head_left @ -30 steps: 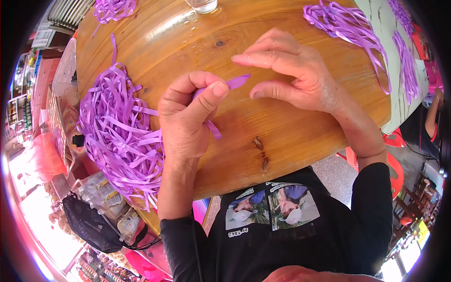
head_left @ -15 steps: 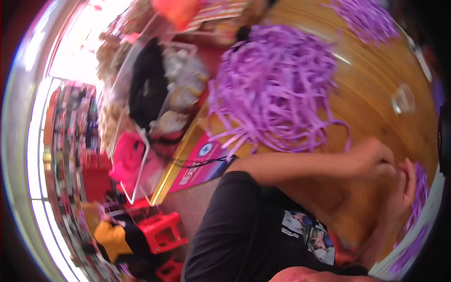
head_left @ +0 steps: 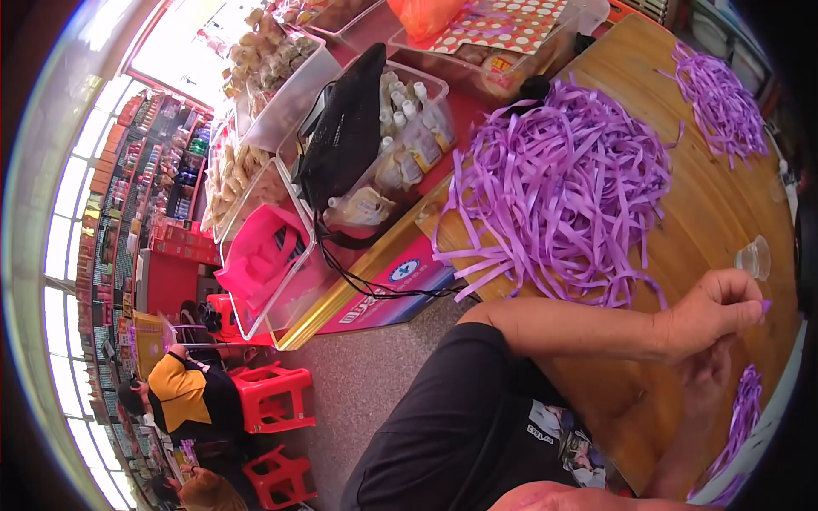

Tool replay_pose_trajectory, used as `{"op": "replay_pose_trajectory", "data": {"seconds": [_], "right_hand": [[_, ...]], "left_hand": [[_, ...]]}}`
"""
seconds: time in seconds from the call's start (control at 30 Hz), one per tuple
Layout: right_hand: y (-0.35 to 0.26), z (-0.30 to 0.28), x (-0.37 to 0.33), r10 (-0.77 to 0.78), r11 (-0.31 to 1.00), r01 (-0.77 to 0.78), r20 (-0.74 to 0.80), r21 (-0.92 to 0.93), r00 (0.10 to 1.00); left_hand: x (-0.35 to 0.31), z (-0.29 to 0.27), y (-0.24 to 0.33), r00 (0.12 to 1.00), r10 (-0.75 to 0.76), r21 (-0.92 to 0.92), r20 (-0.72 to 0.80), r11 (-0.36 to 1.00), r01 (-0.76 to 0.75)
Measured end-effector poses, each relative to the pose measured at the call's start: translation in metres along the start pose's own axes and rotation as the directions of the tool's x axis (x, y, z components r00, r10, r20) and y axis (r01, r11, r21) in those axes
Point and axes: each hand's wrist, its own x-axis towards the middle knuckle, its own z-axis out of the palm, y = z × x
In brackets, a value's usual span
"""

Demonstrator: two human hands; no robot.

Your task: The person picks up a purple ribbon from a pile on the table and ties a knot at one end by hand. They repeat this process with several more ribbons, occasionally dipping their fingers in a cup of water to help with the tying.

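My left hand [head_left: 717, 313] reaches across the wooden table from a black sleeve. Its thumb and forefinger are pinched together on a small bit of purple ribbon [head_left: 767, 305], of which only the tip shows. Just below the left wrist is my right hand [head_left: 705, 373], its fingers mostly hidden behind the left one. A big loose heap of purple ribbons [head_left: 562, 192] lies on the table [head_left: 682, 213], left of and beyond my hands. More purple strips [head_left: 740, 417] lie at the right edge near my right forearm.
A clear plastic cup [head_left: 754, 257] stands just beyond my left hand. Another ribbon bunch [head_left: 720, 106] lies at the far right. Clear bins with bottles [head_left: 405, 128] and a pink bag [head_left: 266, 255] line the left. Red stools [head_left: 277, 399] and a seated person [head_left: 192, 387] are at lower left.
The whole view has shifted, and the scene now sits farther right and is sharper. My left hand now overlaps the right one, and a purple tip shows at its fingers.
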Motion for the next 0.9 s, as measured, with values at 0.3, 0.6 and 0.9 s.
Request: {"op": "replay_pose_trajectory", "data": {"seconds": [0.3, 0.6, 0.9], "right_hand": [[-0.031, -0.092, -0.061, -0.116, 0.907, -0.069, -0.405, -0.415, 0.907], [-0.046, -0.029, -0.054, -0.203, 0.553, -0.076, -0.222, -0.830, 0.954], [-0.042, 0.009, 0.005, -0.343, 0.544, 0.150, -0.055, -0.826, 0.938]], "left_hand": [[0.004, -0.023, 0.063, 0.938, 0.317, 0.166, -0.138, 0.942, -0.293], [-0.005, -0.065, 0.065, 0.577, 0.769, 0.961, 0.275, -0.219, -0.167], [-0.009, -0.042, -0.004, 0.997, 0.079, 0.661, 0.019, 0.747, -0.072]]}}
